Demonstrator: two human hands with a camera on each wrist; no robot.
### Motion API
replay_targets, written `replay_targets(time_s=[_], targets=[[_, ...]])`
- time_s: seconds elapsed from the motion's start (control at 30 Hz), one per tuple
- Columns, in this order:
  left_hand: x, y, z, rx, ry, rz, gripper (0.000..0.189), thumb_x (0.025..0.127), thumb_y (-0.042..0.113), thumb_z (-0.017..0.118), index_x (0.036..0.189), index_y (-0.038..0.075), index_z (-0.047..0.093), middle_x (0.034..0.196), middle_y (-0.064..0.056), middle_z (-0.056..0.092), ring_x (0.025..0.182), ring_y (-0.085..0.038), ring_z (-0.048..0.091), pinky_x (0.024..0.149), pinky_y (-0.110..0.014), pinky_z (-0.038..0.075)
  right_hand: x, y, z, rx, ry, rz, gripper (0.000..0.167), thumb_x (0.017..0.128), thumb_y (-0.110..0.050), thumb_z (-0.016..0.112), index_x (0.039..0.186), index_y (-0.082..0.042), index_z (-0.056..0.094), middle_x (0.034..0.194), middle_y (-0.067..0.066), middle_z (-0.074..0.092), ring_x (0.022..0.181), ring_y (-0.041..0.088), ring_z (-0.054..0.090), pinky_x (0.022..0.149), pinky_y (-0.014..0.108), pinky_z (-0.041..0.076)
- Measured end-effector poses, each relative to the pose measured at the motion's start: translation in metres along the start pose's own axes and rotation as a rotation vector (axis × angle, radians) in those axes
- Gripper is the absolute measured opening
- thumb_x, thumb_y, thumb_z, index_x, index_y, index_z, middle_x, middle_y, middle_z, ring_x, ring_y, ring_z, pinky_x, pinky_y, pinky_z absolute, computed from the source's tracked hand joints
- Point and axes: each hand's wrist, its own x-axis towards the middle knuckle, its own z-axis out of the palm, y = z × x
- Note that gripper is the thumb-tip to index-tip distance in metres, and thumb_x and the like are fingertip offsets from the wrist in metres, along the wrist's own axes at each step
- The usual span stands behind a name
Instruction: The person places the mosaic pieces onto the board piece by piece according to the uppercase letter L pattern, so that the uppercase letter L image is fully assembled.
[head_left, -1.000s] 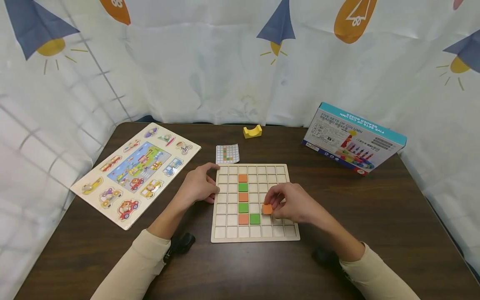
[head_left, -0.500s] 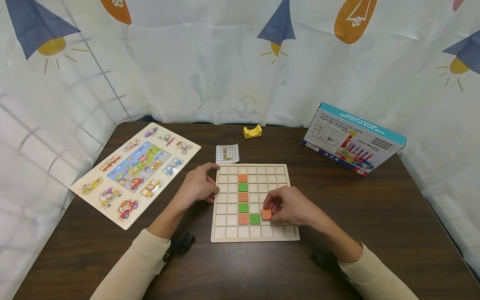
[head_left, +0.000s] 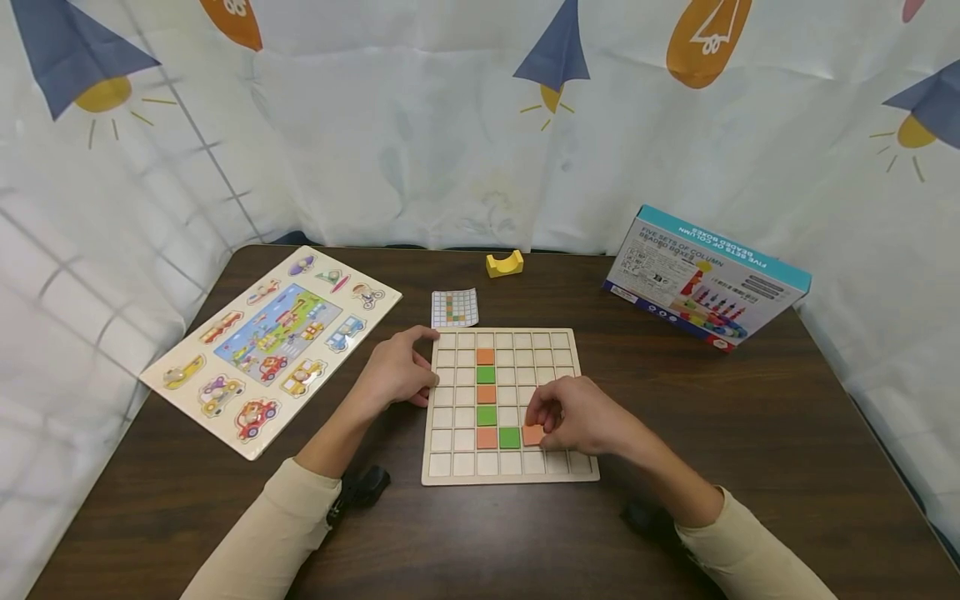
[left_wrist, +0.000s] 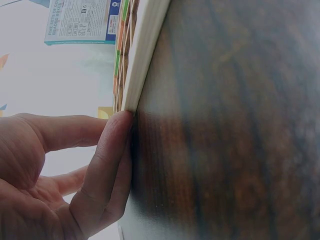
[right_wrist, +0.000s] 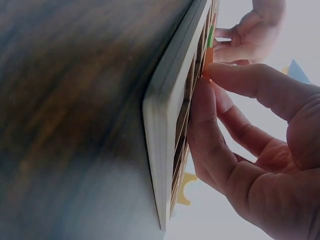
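Observation:
A square wooden grid board [head_left: 487, 479] lies on the table. Orange and green tiles fill one column of it, with a green tile [head_left: 509, 437] beside the column's lowest orange one. My right hand [head_left: 581, 417] pinches an orange tile [head_left: 532, 435], which lies nearly flat over the cell right of that green tile. In the right wrist view, thumb and fingertip meet at the orange tile [right_wrist: 208, 56], low over the board. My left hand [head_left: 397, 368] touches the board's left edge, its fingers fairly straight; in the left wrist view, a fingertip [left_wrist: 122, 120] presses the board's side.
Behind the board lies a small card [head_left: 454, 307] printed with a coloured grid. A yellow curved block [head_left: 505, 264] stands farther back. A vehicle puzzle board [head_left: 273, 350] lies at the left, and a printed box [head_left: 708, 275] stands at the back right.
My right hand has come slightly toward me and down, taking the orange tile from a tilted pose to nearly flat in line with the green tile. The left hand stays put.

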Motion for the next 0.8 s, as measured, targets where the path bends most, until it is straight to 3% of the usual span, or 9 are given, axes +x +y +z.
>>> replay_targets(time_s=[0.8], targets=[[0.0006,-0.0019,0.0022,-0.001,0.009,0.007,0.071,0.083,-0.005,0.071,0.149,0.011,0.051,0.096,-0.018,0.068,0.061,-0.021,0.070,0.054,-0.035,0.065,0.0001,-0.0005,0.0029,-0.046,0.023,-0.004,0.025,0.074,-0.003,0.091,0.092,-0.013,0.075,0.080,-0.001,0.066,0.075,0.013,0.057,0.064,0.024,0.053]])
